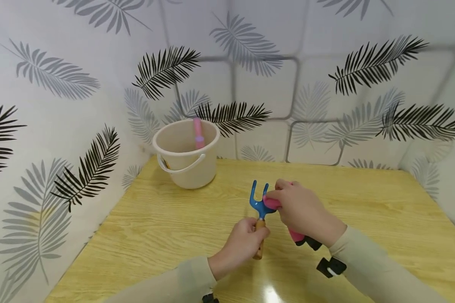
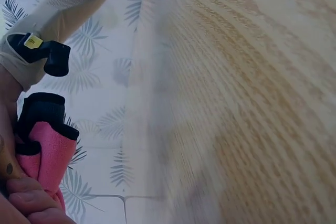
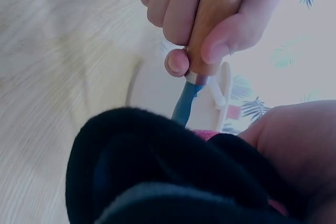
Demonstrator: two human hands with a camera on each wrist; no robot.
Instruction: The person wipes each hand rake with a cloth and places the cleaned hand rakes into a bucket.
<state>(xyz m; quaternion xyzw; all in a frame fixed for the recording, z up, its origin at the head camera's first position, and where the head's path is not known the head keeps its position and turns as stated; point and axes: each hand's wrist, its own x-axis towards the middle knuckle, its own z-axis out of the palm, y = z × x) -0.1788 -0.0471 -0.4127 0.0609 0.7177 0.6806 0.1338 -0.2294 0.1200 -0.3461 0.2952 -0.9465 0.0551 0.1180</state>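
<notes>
My left hand (image 1: 239, 243) grips the wooden handle (image 1: 258, 253) of a small blue garden hand fork (image 1: 258, 205), whose prongs point away from me. Two prongs show; the rest of the head is partly covered. With curled fingers, my right hand (image 1: 302, 207) holds pink gloves (image 1: 295, 236) with black cuffs and presses part of the pink fabric against the fork's head. In the left wrist view the gloves (image 2: 56, 153) hang bunched with their cuffs up. A dark cuff (image 3: 126, 145) fills the lower right wrist view, hiding most of the blue metal (image 3: 184, 103).
A cream bucket (image 1: 194, 170) with its handle hanging in front stands at the table's back left corner. A pink stick-like thing (image 1: 198, 134) leans inside it. Leaf-patterned walls (image 1: 258, 90) border the wood-grain table (image 1: 155, 235) behind and at the left.
</notes>
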